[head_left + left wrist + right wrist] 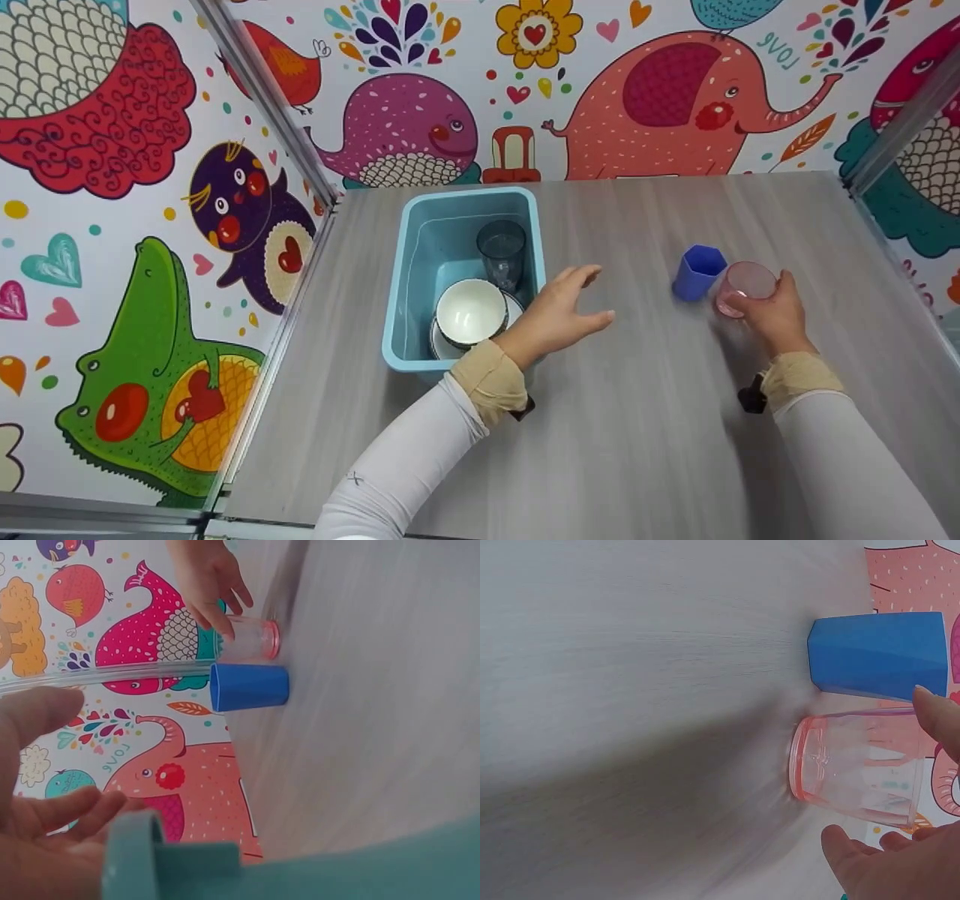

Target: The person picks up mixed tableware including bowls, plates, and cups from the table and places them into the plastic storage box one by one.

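Observation:
My right hand point(756, 298) curls round a clear pink cup point(745, 283) that stands on the grey wooden table point(637, 427) at the right. In the right wrist view one finger lies over the pink cup point(855, 769) and the thumb comes in below it. A blue faceted cup point(697, 271) stands just left of it, almost touching. My left hand point(592, 296) hovers open over the table, beside the right wall of a light blue bin point(397, 300). The bin holds a white bowl point(471, 311) on a plate and a dark clear glass point(501, 251).
Cartoon-printed walls with metal frame rails close the table on the left, back and right. The left wrist view shows the bin's rim point(135, 855) close by, with the blue cup point(249, 686) and pink cup point(251, 639) beyond it.

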The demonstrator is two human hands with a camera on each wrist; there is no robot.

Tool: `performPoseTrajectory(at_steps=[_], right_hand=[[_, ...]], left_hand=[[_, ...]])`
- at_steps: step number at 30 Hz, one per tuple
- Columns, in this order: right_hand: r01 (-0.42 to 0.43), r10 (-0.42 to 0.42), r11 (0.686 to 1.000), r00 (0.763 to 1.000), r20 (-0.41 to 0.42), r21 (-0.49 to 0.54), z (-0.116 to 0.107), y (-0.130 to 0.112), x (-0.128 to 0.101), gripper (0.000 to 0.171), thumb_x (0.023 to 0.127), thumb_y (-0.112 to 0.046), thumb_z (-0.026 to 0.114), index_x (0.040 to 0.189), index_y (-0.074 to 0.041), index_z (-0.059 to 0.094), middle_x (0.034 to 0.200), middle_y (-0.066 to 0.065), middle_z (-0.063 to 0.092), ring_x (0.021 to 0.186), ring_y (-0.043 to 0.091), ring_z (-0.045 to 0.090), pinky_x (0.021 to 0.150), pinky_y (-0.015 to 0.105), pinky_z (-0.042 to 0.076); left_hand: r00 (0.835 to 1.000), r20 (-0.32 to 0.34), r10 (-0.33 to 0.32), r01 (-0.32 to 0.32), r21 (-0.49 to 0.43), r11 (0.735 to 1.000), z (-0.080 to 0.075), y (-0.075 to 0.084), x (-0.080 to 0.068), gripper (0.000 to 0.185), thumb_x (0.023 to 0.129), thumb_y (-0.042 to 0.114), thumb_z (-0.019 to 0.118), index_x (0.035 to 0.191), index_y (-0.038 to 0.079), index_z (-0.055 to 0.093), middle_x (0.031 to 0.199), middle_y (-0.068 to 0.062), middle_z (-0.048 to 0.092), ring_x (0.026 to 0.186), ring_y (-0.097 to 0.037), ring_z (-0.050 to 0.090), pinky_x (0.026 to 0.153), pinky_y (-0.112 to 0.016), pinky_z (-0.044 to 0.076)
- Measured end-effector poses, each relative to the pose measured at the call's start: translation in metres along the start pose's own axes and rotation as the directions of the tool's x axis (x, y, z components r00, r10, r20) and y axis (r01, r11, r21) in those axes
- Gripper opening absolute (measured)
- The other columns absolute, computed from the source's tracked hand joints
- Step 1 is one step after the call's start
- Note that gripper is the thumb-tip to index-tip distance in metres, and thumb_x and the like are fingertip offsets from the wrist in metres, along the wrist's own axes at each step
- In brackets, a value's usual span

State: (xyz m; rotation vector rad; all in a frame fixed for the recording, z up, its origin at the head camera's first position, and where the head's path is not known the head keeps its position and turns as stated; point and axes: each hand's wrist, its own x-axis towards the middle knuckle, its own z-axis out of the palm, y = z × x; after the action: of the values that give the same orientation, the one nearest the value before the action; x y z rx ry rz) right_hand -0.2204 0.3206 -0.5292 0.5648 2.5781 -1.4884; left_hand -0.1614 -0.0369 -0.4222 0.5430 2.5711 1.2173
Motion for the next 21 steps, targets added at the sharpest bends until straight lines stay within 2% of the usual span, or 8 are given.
performPoseTrajectory(at_steps=[3, 7, 11, 18, 21], right_hand=[[-0.005, 0.005, 1.000, 1.000, 0.016, -0.010, -0.0012, 0.0004, 0.0023, 0.112, 0.092, -0.036, 0.071, 0.160, -0.005, -0.013, 0.168, 0.025, 0.002, 0.153, 0.048, 0.011, 0.124, 0.060, 0.015], [-0.066, 0.065, 0.998, 0.997, 0.051, 0.018, -0.0032, 0.0001, 0.0050, 0.112, 0.094, -0.039, 0.069, 0.160, -0.011, -0.017, 0.170, 0.017, -0.005, 0.155, 0.044, 0.005, 0.124, 0.060, 0.014], [-0.109, 0.105, 0.993, 0.991, 0.083, 0.048, -0.0030, -0.0013, 0.0068, 0.113, 0.093, -0.042, 0.071, 0.161, -0.013, -0.014, 0.171, 0.013, -0.006, 0.156, 0.042, 0.006, 0.124, 0.058, 0.019], [-0.117, 0.109, 0.990, 0.990, 0.093, 0.081, -0.0044, -0.0031, 0.0071, 0.111, 0.091, -0.038, 0.075, 0.162, -0.011, -0.006, 0.171, 0.012, -0.002, 0.157, 0.038, 0.008, 0.123, 0.054, 0.025], [-0.155, 0.142, 0.981, 0.984, 0.108, 0.121, -0.0054, -0.0041, 0.0066, 0.114, 0.088, -0.039, 0.078, 0.163, -0.015, -0.005, 0.172, 0.009, -0.003, 0.157, 0.036, 0.007, 0.123, 0.052, 0.027]], left_hand=[[1.000, 0.010, -0.001, 0.001, -0.025, 1.000, 0.0017, 0.0021, -0.0004, 0.068, 0.097, 0.033, 0.068, 0.155, 0.015, 0.038, 0.155, -0.004, 0.045, 0.143, -0.015, 0.044, 0.116, -0.032, 0.041], [1.000, 0.009, 0.001, 0.000, -0.035, 0.999, 0.0030, 0.0030, -0.0013, 0.068, 0.097, 0.033, 0.068, 0.155, 0.014, 0.037, 0.155, -0.004, 0.045, 0.143, -0.016, 0.044, 0.117, -0.033, 0.040], [1.000, 0.002, -0.014, 0.014, -0.038, 0.999, 0.0028, 0.0026, -0.0027, 0.069, 0.097, 0.033, 0.068, 0.156, 0.015, 0.037, 0.155, -0.004, 0.045, 0.143, -0.015, 0.044, 0.117, -0.033, 0.040], [1.000, -0.008, 0.000, 0.000, -0.027, 1.000, 0.0009, 0.0024, -0.0023, 0.069, 0.097, 0.033, 0.068, 0.156, 0.015, 0.036, 0.155, -0.004, 0.045, 0.143, -0.016, 0.044, 0.117, -0.033, 0.040], [1.000, -0.011, -0.002, 0.002, -0.017, 1.000, -0.0001, 0.0014, -0.0023, 0.069, 0.097, 0.033, 0.069, 0.155, 0.014, 0.037, 0.155, -0.004, 0.045, 0.143, -0.015, 0.044, 0.116, -0.032, 0.040]])
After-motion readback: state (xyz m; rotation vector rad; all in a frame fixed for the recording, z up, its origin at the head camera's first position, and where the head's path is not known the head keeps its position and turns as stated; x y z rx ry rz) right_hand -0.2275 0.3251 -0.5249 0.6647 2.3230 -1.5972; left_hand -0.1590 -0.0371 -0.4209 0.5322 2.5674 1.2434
